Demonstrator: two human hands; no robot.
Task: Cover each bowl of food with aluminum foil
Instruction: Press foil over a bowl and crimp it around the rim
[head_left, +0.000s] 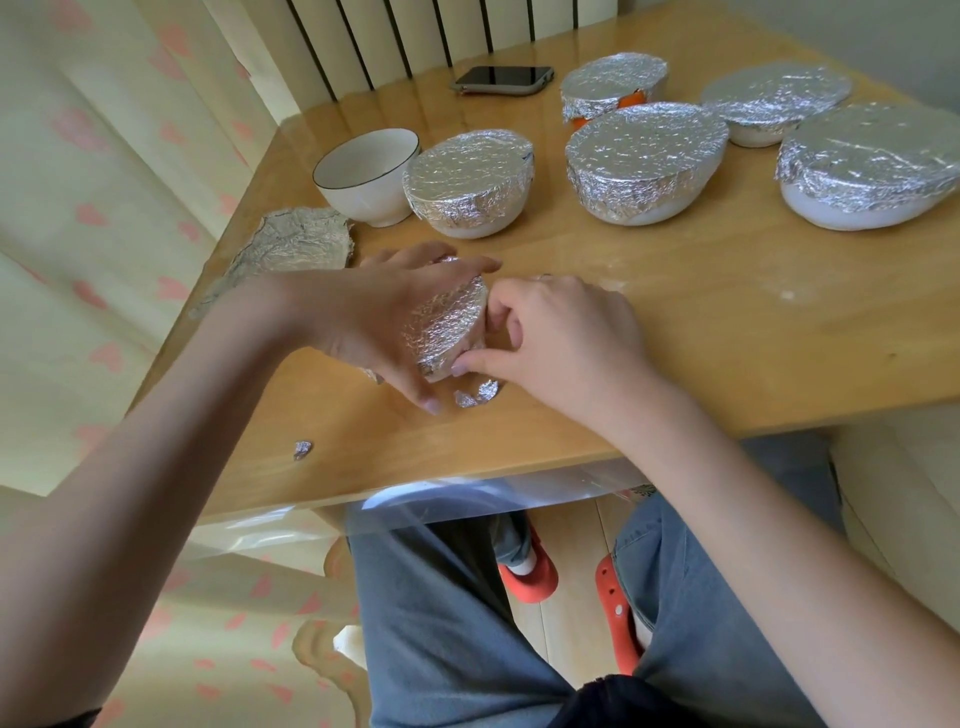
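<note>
While the left hand (374, 317) cups the foil-covered bowl (447, 325) near the counter's (727, 322) front edge, the right hand (561, 338) pinches its foil rim. Five covered bowls (644, 156) stand toward the back edge.

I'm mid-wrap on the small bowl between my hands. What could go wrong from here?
1. The small bowl looks tilted in the left hand; its contents might shift or spill while the right hand crimps.
2. Its thin foil might tear; torn scraps already lie beside it.
3. The white bowl remains uncovered and could be missed.
</note>
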